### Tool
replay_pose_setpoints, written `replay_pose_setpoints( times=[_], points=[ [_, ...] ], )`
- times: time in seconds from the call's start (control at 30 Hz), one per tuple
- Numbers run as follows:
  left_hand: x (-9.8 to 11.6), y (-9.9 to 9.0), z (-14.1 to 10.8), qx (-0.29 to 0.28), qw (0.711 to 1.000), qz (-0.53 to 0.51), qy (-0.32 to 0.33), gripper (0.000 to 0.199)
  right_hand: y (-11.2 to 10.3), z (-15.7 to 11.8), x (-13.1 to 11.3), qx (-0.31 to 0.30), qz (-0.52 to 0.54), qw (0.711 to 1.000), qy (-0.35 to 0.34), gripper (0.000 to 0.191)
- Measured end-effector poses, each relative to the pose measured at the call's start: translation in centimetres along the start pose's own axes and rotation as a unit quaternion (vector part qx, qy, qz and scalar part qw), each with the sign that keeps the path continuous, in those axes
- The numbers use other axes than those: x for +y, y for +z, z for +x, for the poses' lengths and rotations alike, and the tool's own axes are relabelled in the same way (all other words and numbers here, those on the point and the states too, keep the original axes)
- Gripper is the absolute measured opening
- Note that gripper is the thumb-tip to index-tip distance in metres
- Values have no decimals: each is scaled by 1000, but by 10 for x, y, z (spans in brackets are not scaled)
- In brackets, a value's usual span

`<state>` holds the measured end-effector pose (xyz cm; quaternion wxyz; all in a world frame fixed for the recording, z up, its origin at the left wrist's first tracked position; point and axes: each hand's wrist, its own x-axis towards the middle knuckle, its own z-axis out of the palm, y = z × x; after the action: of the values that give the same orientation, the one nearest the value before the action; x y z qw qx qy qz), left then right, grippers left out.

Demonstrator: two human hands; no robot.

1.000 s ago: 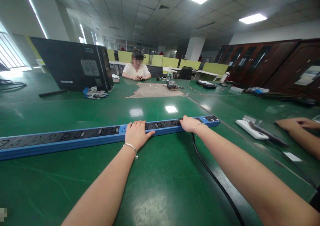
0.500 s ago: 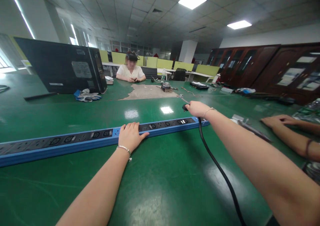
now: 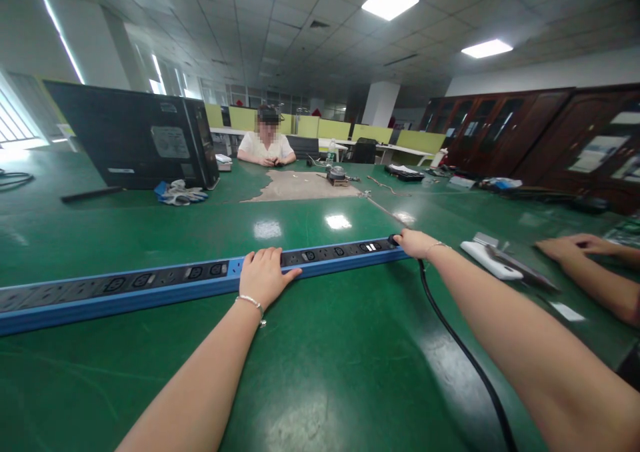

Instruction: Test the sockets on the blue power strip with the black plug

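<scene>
A long blue power strip [image 3: 340, 261] with black sockets runs across the green table. My left hand [image 3: 263, 277] grips it near the middle, fingers laid over the top and thumb along the near side. At the strip's right end is my right hand [image 3: 416, 244], closed around a black plug [image 3: 394, 240]. The plug is at the last part of the socket row, mostly covered by my fingers; whether it sits in a socket I cannot tell. From under that hand a thick black cable [image 3: 453, 337] curves down to the lower right.
A black computer case [image 3: 135, 135] and gloves [image 3: 181, 193] lie at the back left. Another person [image 3: 267, 142] sits across the table. At the right are a white-and-dark tool [image 3: 500, 260] and a second person's hands [image 3: 567, 247]. A tape roll [image 3: 337, 174] lies far back.
My right hand has come down and slightly right with the plug, from above the strip to its right end. My left hand stays on the strip. The view has shifted slightly.
</scene>
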<state>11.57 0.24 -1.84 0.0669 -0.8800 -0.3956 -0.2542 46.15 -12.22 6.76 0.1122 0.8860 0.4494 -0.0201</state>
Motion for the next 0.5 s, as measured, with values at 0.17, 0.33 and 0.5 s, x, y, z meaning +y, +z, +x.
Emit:
replay_pose_setpoints(
  times=[0.17,0.33,0.5],
  points=[
    [1,-2,0,1,1000,-4,-2,63,4,8,4,-14,20,1000,20,46],
    [0,-1,0,5,1000,-3,6,64,1,11,4,-23,22,999,15,48],
    [-1,1,0,3,1000,-2,5,64,1,16,2,-19,8,1000,-9,45]
  ],
)
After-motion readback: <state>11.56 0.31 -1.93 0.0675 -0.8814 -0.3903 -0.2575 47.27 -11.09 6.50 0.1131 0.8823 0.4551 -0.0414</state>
